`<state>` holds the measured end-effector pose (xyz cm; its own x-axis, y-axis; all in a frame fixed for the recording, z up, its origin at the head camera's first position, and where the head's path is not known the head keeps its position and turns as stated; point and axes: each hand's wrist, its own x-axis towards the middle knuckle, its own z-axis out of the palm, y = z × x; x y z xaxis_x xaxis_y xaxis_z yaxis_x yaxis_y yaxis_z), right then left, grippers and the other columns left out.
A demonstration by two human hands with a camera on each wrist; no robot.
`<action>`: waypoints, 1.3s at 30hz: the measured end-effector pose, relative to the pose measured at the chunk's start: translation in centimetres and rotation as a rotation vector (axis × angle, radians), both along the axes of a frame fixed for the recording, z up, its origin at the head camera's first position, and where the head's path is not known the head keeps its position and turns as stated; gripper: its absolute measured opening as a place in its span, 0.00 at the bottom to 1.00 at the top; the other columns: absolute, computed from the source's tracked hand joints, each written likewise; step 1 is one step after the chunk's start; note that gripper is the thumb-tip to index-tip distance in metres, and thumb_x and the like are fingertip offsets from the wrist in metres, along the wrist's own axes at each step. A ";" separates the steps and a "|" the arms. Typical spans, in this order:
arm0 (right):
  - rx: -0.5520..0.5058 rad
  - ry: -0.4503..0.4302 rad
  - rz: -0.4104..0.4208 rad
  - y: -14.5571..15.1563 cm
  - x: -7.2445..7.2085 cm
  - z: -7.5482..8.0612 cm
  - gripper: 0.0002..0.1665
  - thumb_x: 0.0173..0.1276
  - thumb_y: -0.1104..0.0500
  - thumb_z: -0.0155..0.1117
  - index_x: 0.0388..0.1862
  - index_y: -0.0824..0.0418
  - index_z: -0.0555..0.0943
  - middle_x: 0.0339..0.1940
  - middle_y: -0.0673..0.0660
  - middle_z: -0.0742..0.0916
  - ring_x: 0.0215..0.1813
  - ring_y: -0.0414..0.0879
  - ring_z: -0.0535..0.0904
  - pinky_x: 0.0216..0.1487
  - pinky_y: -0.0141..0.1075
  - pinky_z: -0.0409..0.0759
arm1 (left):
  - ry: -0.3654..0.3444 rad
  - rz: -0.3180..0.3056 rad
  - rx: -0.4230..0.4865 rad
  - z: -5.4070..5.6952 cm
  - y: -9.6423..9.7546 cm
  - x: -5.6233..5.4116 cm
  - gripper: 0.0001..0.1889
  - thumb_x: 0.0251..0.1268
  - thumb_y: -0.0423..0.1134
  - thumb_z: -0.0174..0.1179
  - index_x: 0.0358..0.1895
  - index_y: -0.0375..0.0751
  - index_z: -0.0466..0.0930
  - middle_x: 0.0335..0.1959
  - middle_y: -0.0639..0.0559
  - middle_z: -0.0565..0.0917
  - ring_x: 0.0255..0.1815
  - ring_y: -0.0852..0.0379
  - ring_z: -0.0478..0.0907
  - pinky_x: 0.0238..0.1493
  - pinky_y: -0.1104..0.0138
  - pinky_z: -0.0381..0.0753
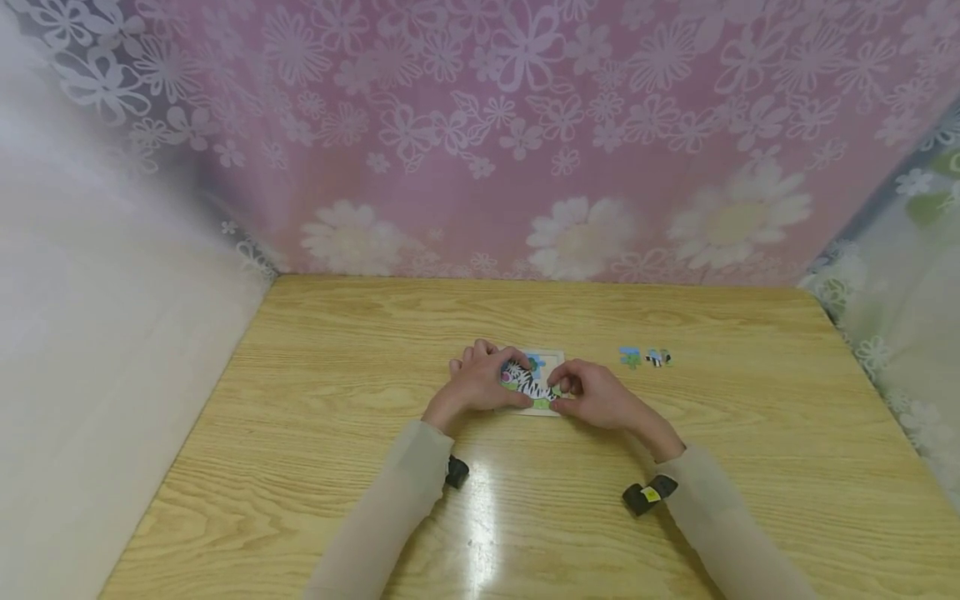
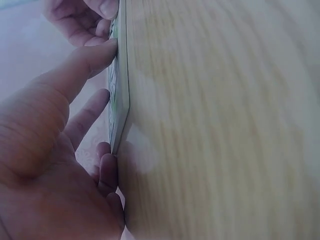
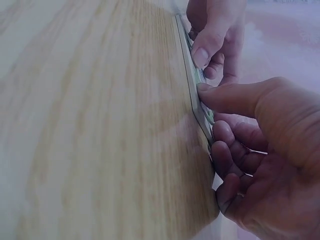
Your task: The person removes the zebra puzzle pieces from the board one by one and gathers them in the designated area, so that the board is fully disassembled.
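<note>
A small jigsaw puzzle in a pale frame lies on the table, showing a black-and-white striped animal and green patches. My left hand lies over its left side, thumb and index finger spread across the picture. In the left wrist view, the left thumb presses on the puzzle while the lower fingers rest by the frame's corner. At the right edge, my right hand pinches a green puzzle piece between thumb and fingers. The right wrist view has the right thumb at the frame's edge, its other fingers curled.
Two loose puzzle pieces lie right of the frame: a blue-green one and one with black-and-white stripes. The wood-grain table meets a pink flowered curtain at the back. Black wrist cameras sit below both hands.
</note>
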<state>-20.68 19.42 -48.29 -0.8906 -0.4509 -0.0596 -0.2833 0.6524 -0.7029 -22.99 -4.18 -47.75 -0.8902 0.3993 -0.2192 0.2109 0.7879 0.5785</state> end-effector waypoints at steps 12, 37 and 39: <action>-0.055 0.003 -0.004 0.2 0.1 0.2 0.15 0.64 0.62 0.75 0.46 0.61 0.81 0.37 0.54 0.83 0.38 0.44 0.75 0.40 0.33 0.73 | 0.010 0.012 -0.013 0.4 0.1 0.3 0.27 0.55 0.61 0.74 0.59 0.71 0.77 0.54 0.50 0.64 0.50 0.49 0.59 0.45 0.57 0.50; -0.181 0.036 -0.137 5.7 0.5 0.3 0.12 0.71 0.60 0.70 0.52 0.59 0.84 0.42 0.57 0.89 0.42 0.39 0.83 0.43 0.32 0.81 | 0.010 -0.041 0.005 -0.2 -0.3 -0.2 0.26 0.59 0.61 0.72 0.61 0.72 0.78 0.56 0.49 0.65 0.51 0.49 0.59 0.47 0.54 0.50; -0.182 0.049 -0.147 6.2 0.5 0.4 0.12 0.71 0.60 0.70 0.51 0.60 0.84 0.42 0.58 0.89 0.41 0.38 0.83 0.42 0.32 0.81 | 0.008 -0.046 0.008 -0.2 -0.4 -0.3 0.25 0.60 0.60 0.72 0.61 0.72 0.78 0.55 0.49 0.65 0.51 0.48 0.59 0.47 0.54 0.49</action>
<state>-20.18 25.64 -47.89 -0.9474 -0.3153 0.0560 -0.2313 0.5529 -0.8005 -23.26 -4.60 -47.93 -0.8726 0.4416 -0.2087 0.2516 0.7726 0.5829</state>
